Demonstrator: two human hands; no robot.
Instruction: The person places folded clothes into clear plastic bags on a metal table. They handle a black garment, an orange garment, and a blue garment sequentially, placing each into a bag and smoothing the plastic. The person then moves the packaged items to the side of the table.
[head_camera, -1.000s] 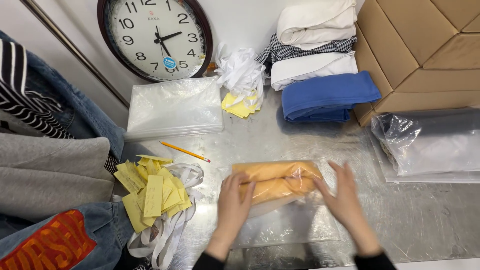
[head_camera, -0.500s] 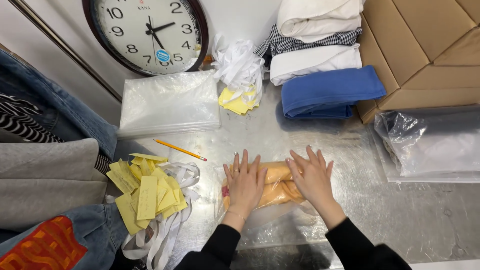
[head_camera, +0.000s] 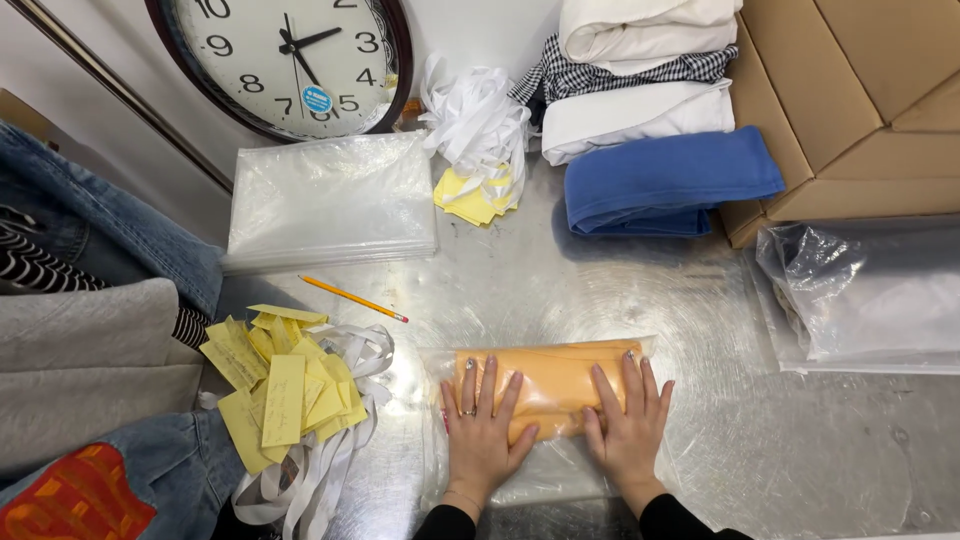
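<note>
An orange folded cloth lies inside a clear plastic bag on the metal table. My left hand presses flat on the bag's left part, fingers spread. On the right part my right hand presses flat in the same way. Both palms rest on the bagged cloth near the table's front edge.
A stack of clear bags and a yellow pencil lie to the back left. Yellow paper slips on white ribbons sit at left. Folded blue cloth, white folded clothes, cardboard boxes, a wall clock and a bagged item surround.
Both hands slid from the bag's sides onto its top and now press it flat. The view has shifted closer and downward.
</note>
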